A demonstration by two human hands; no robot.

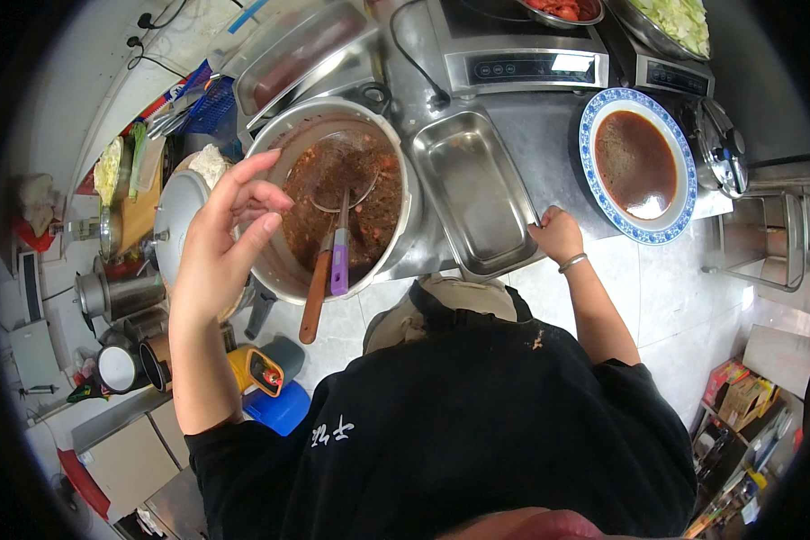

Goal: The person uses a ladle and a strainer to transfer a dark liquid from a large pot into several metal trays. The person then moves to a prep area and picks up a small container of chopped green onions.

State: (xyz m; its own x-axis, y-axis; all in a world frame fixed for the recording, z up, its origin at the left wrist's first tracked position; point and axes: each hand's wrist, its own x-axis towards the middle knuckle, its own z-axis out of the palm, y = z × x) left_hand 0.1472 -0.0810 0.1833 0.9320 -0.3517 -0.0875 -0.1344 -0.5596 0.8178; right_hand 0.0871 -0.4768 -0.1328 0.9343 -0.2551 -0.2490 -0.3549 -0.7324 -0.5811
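My left hand (237, 211) is raised over the left side of a large metal pot (403, 225), fingers loosely bent and apart, with nothing in them. Dark brown sauce with reddish bits (375, 220) lies in the pot. A round strainer (337, 171) rests in it, and a purple handle (339, 265) and a wooden handle (314, 297) lean over the near rim. To the pot's right sits a rectangular steel pan (474, 189) with a bare, wet-looking bottom. My right hand (559, 237) is closed on that pan's right rim near its front corner.
Right of the pan stands a blue-rimmed bowl (681, 211) of brown liquid. Induction cookers (526, 70) line the back, with bowls of red pieces (562, 9) and chopped cabbage (678, 22). A grey lid (182, 225) is left of the pot. Bins (279, 409) stand on the floor.
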